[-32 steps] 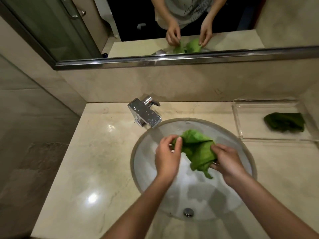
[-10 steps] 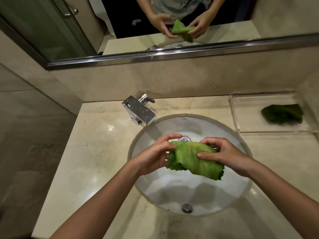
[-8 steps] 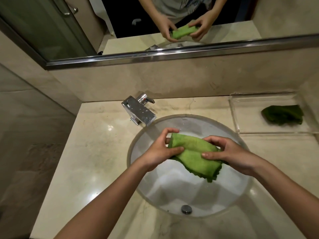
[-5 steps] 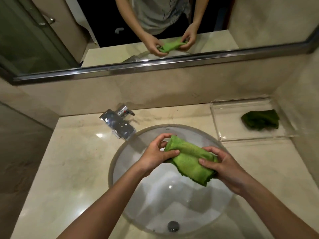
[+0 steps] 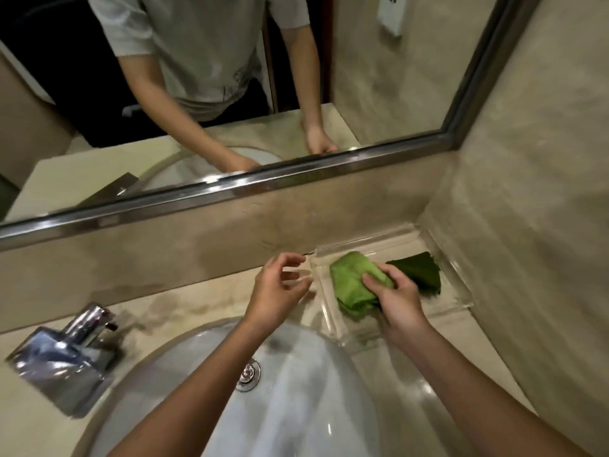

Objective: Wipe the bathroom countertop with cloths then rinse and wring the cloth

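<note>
Cloth (image 5: pixel 354 285) folded, lying in tray (image 5: pixel 461 301) on desk (image 5: pixel 197 305), just beside darker cloth (image 5: pixel 418 272). Held at near edge by curled right grip (image 5: pixel 398 298); left grip (image 5: pixel 276 288) empty and loose, beside tray. Likely stowing step. Next: release, lift clear without dragging cloth out.

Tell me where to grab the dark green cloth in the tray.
I'd pinch the dark green cloth at its far pointed corner, fingers coming from above. It lies flat in the clear tray, and the right hand holding the light green cloth covers its left edge.
</note>
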Demonstrator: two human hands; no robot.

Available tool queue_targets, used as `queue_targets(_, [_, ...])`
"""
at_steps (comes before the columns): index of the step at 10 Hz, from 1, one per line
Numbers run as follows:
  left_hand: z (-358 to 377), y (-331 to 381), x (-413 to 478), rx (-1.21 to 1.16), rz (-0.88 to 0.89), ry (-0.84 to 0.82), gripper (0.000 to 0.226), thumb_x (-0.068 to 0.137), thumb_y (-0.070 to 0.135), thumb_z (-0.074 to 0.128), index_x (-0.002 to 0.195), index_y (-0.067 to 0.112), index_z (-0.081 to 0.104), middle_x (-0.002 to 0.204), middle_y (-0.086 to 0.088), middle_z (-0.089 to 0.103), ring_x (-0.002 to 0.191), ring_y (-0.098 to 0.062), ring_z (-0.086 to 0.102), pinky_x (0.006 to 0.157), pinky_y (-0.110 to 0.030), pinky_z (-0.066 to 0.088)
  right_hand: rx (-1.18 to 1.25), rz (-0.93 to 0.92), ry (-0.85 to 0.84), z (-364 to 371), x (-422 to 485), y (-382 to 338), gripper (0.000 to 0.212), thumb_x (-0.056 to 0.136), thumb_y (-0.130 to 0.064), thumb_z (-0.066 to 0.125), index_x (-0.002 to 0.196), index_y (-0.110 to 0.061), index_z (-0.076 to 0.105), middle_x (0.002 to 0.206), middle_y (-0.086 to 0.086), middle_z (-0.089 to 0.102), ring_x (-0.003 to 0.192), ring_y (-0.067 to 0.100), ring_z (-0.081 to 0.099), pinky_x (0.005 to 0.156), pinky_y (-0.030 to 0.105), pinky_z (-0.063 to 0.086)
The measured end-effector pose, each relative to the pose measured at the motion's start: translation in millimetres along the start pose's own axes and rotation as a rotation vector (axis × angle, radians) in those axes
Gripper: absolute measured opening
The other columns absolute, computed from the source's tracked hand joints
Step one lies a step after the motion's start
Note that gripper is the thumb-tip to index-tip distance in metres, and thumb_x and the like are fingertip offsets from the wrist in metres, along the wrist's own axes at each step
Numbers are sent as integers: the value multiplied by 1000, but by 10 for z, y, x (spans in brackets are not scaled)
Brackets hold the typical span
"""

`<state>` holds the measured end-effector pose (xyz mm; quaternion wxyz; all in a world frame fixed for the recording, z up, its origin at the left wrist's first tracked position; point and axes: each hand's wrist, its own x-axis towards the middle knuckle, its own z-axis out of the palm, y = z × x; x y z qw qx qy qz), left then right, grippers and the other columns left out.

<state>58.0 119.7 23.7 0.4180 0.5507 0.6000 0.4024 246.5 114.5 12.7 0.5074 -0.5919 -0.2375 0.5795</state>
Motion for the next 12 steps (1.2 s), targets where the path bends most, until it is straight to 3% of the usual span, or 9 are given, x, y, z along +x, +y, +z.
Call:
queue_targets(1, [-58,-105,10,51,-7,12,33,79,3,71,90,30,56,108,-3,58,84,-11,61,66,-13,50,38,-21,26,121,130,23,17,83,-7,68,91,-21,65,100,11,67,91,26,64,74,38,55])
queue_targets(2, [-90,-173,-47,31,-32,21,35,78,-3,70,89,27,56,106,-4,59,80,-8,59,64,-11,48,-180,-11,121,81,53,186,15,85,-17,67,98,-21,64,98,6,66,91,26,63,79,42,55])
queue_targets(4, [-97,-291,-183,62,-58,32,35,77,-1,71,89,30,58,103,0,59,77,-5,60,73,-23,54,-520,-109,246,5,-91,217,20,86,-15,62,106,-14,63,94,5,64,76,14,58,60,24,44])
queue_targets(6, [-102,-269,-257,-5,-69,36,34,78,-1,69,91,28,58,105,0,57,80,-9,59,73,-21,53,14,63,-5,236,-24,116,20,85,-5,64,103,-13,65,100,14,67,88,28,65,65,32,55])
queue_targets(7, [-127,-301,-285,-4,-75,46,33,79,-1,70,91,27,58,106,-1,57,80,-11,59,77,-26,54,-160,30,56,150,-35,160,19,87,-9,63,105,-15,63,99,11,67,82,23,64,69,34,56])
queue_targets(8, [-142,-381,-334,43,-95,29,31,80,5,70,94,29,58,108,1,57,84,-13,62,78,-26,54,-808,-125,81,-1,-76,250,29,88,-17,60,116,-9,61,94,6,63,80,19,59,72,33,51])
queue_targets(9, [-154,-436,-410,85,-79,19,31,80,11,72,96,33,57,108,6,57,85,-8,63,74,-20,51,-1146,-275,53,-44,-103,303,36,86,-25,61,117,-8,62,107,13,59,98,31,54,78,38,50])
queue_targets(11, [-346,-425,-497,89,-83,36,32,80,5,70,104,23,58,106,2,58,82,-5,61,69,-11,46,-1343,-401,66,-100,-196,261,62,83,-28,66,138,-13,41,123,13,48,112,30,43,90,38,40])
queue_targets(12, [-416,-352,-564,52,-103,55,31,81,4,69,103,22,59,102,1,61,79,-4,61,68,-11,47,-1315,-513,93,-87,-298,179,58,83,-27,67,135,-16,44,123,11,48,109,30,43,91,39,38])
